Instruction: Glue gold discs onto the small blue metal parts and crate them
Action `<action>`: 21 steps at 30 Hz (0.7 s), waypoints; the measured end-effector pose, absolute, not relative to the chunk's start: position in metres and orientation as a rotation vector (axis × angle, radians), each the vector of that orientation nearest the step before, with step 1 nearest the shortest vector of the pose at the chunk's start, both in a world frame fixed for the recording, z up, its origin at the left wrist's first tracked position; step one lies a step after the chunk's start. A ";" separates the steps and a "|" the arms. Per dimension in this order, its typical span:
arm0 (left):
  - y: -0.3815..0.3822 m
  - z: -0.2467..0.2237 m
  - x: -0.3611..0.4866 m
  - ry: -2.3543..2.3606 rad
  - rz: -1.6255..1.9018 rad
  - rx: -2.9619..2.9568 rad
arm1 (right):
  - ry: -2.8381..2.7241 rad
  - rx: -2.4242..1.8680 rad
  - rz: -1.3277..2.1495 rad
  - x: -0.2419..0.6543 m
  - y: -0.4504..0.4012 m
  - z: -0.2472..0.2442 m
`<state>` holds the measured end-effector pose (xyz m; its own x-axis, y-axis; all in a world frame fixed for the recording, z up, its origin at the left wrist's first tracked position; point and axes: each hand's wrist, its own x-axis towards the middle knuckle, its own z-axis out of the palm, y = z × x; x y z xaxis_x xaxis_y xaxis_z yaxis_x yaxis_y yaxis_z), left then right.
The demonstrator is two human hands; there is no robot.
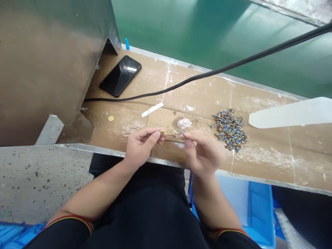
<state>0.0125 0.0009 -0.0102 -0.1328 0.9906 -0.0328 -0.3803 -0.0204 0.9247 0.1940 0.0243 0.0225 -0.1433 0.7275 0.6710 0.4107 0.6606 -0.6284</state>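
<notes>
Between the thumb and fingers of my left hand (142, 143) is a small round yellow disc (162, 131), held edge-on above the cardboard. My right hand (203, 150), a little blurred, pinches a tiny blue-tipped part (182, 132) a short way to the right of the disc. Just beyond both hands sits a small clear plastic dish (184, 123), its contents hard to make out. A heap of small blue and brass-coloured parts (230, 129) lies to the right of my right hand. Another yellow disc (111, 118) rests flat on the cardboard at the left.
A black phone (120, 76) lies at the back left, near a black cable (178, 84) that crosses the cardboard-covered bench (269, 148). A white strip (152, 109) lies nearby. A metal housing (49, 62) stands left; a translucent white container (290, 113) is right. Below is a blue bin (260, 211).
</notes>
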 end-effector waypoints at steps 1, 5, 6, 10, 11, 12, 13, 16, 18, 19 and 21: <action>0.003 -0.011 0.011 1.001 1.459 0.805 | -1.748 -0.914 0.390 0.187 0.017 0.020; 0.006 -0.009 0.010 0.996 1.457 0.756 | -1.673 -0.907 0.423 0.166 0.004 0.009; 0.006 -0.009 0.011 0.998 1.463 0.761 | -1.663 -0.901 0.421 0.163 0.003 0.007; 0.002 -0.007 0.013 1.003 1.453 0.780 | -1.616 -0.894 0.399 0.159 0.004 0.002; 0.001 -0.007 0.012 1.007 1.438 0.786 | -1.607 -0.899 0.397 0.159 0.004 0.002; 0.001 -0.007 0.012 1.010 1.425 0.793 | -1.603 -0.901 0.397 0.159 0.004 0.001; 0.001 -0.007 0.012 1.010 1.416 0.799 | -1.604 -0.901 0.400 0.159 0.004 0.001; 0.004 -0.007 0.010 0.986 1.414 0.800 | -1.611 -0.886 0.415 0.159 0.004 0.000; 0.006 -0.007 0.010 0.979 1.426 0.777 | -1.601 -0.882 0.400 0.160 0.003 -0.001; 0.007 -0.007 0.010 0.982 1.435 0.760 | -1.594 -0.896 0.387 0.161 0.003 -0.001; 0.008 -0.006 0.011 0.992 1.455 0.728 | -1.577 -0.950 0.357 0.167 0.003 -0.002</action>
<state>0.0106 0.0075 -0.0064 -0.1348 0.9854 -0.1039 -0.4570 0.0313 0.8889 0.1669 0.0034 -0.0020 0.0341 0.7351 0.6771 0.3723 0.6194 -0.6912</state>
